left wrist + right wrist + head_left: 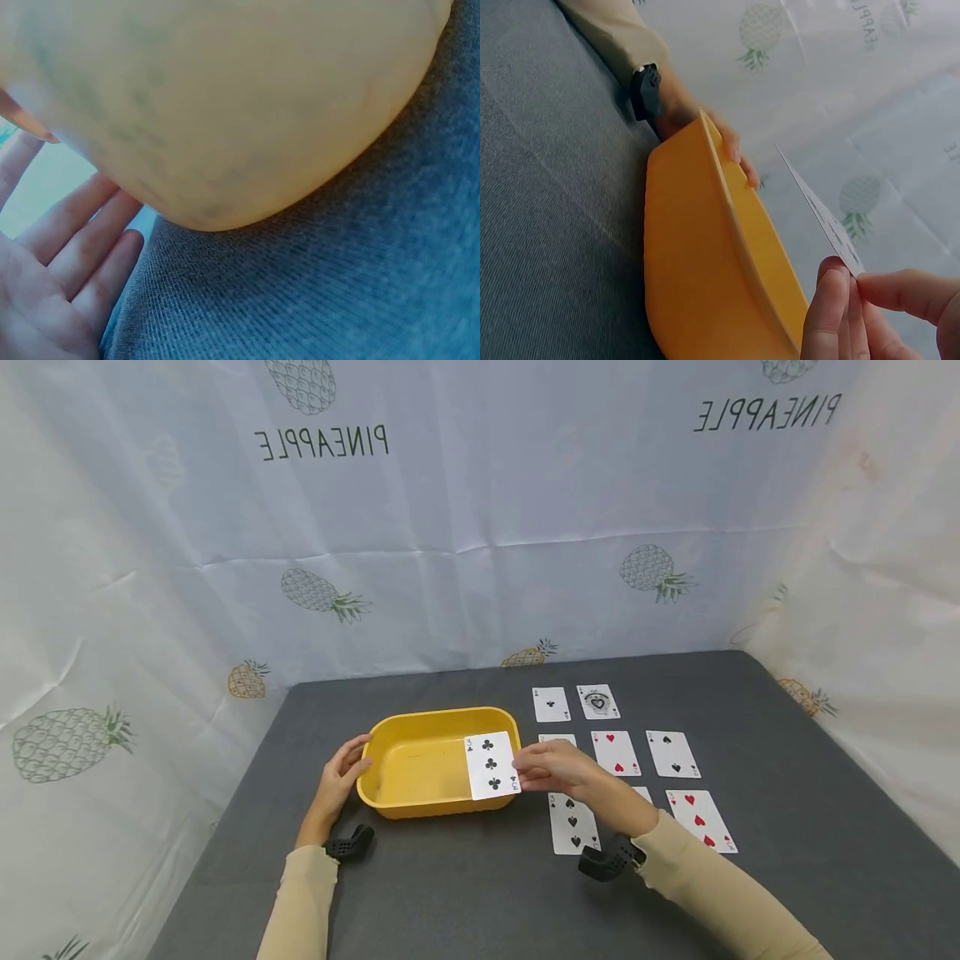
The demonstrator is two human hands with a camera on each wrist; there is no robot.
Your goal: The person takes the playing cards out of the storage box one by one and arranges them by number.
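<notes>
A yellow plastic tub [450, 807] stands on the dark table in the head view. At its left end, my left hand [341, 781] holds the rim; the left wrist view has some fingers [82, 240] stretched against the outer wall. My right hand [558, 768] pinches a three of clubs [489, 766] by its right edge between thumb and fingers. This card overlaps the tub's right end in the head view. Seen nearly edge-on in the right wrist view, the playing card [825, 217] is raised above the rim.
Other cards lie face up right of the tub: ace of clubs [551, 704], ornate ace [598, 702], two of hearts [616, 752], two of spades [672, 754], three of hearts [701, 821] and three of spades [573, 822]. My right hand and forearm partly cover two more. A pineapple-print curtain [465, 568] surrounds the table.
</notes>
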